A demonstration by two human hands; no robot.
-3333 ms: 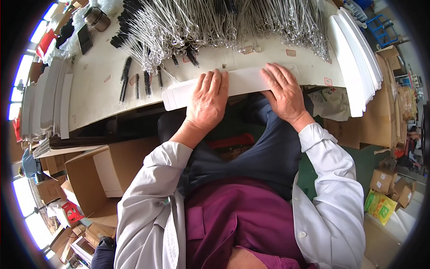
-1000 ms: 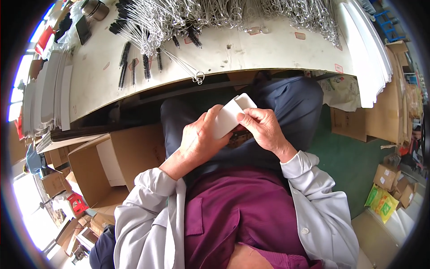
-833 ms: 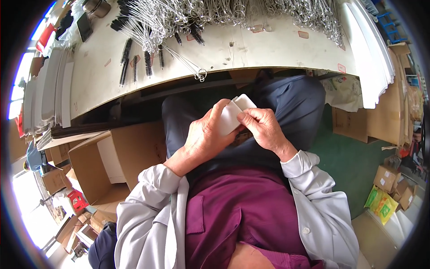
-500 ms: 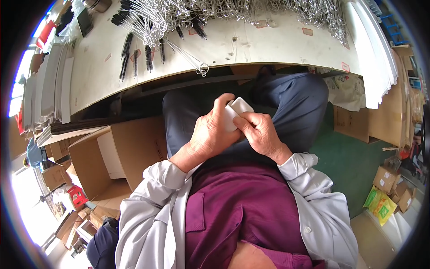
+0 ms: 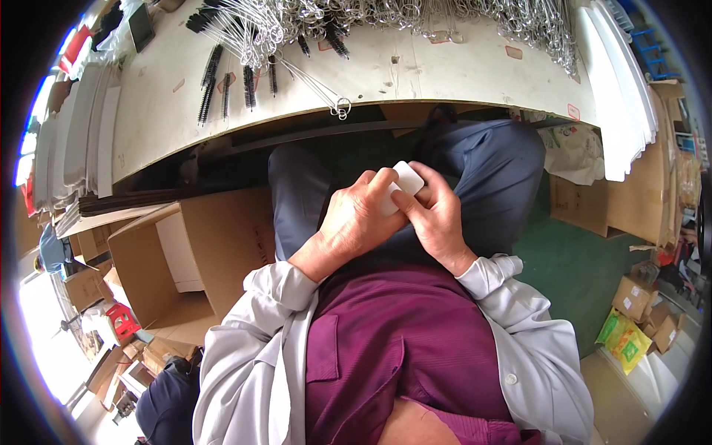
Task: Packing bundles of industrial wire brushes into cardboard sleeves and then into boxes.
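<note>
A small white box [image 5: 409, 177] with rounded corners sits between my two hands, above my lap and short of the table edge. My left hand [image 5: 362, 213] is closed around its left side, with the fingers bent over it. On the other side, my right hand [image 5: 439, 221] grips it, the thumb pressed on its near face and the fingers behind. My fingers cover much of the box, so I cannot tell whether it is one piece or two.
Ahead stands a white table [image 5: 445, 78] with a heap of wire-handled brushes [image 5: 371, 22]; several black-bristled ones [image 5: 248, 90] lie nearer me. Stacked white sheets [image 5: 619, 89] flank it. An open cardboard box [image 5: 222, 245] stands left, more cartons [image 5: 636, 297] right.
My right fingers have gone from the near side to behind the box. My left index finger has come down over it, and the box has turned and shifted slightly right.
</note>
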